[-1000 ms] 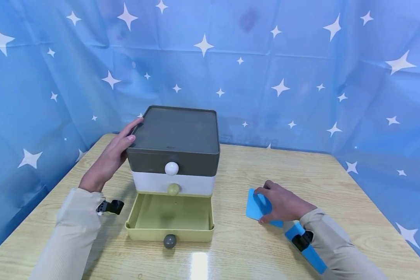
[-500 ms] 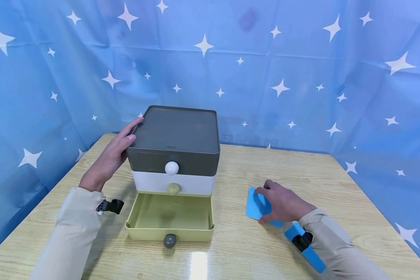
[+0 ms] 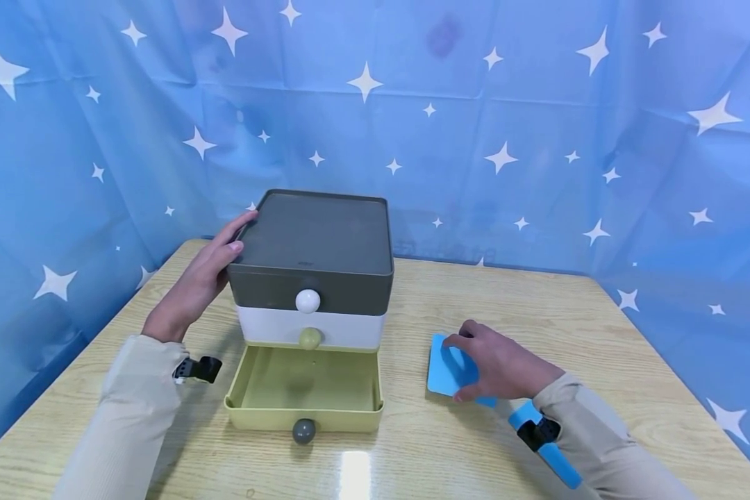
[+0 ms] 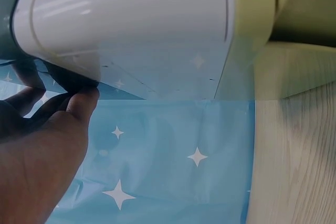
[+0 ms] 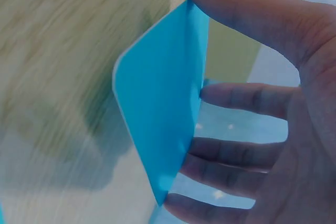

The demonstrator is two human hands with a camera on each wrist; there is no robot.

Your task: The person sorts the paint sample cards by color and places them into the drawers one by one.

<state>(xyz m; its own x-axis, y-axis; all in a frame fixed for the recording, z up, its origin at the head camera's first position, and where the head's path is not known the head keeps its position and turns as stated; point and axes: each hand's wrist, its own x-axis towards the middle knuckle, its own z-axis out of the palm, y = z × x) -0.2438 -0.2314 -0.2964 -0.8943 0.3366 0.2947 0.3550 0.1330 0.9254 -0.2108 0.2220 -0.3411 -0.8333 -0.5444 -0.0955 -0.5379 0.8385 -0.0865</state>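
A drawer box point(image 3: 325, 232) stands at left centre, with dark grey, white and olive-green tiers. Its bottom green drawer point(image 3: 305, 421) is pulled out, and nothing lies in it. Against the left side of the dark grey tier rests my left hand point(image 3: 190, 281), fingers fairly straight; in the left wrist view its thumb touches near the box's corner. To the right of the box, my right hand point(image 3: 507, 361) pinches a flat blue card-like sheet point(image 5: 160, 90) by its edges, thumb on one side and fingers on the other. The sheet has rounded corners and sits tilted just above the tabletop.
A second flat blue piece point(image 3: 560, 464) lies on the wooden table point(image 3: 412, 451) under my right wrist, partly hidden by the sleeve and wrist camera. Behind the table hangs a blue curtain point(image 3: 437, 187) with white stars. Round knobs stick out from the drawer fronts.
My right hand has shifted slightly left with the blue sheet, which casts a shadow on the table now. The left hand and the drawer box have stayed put.
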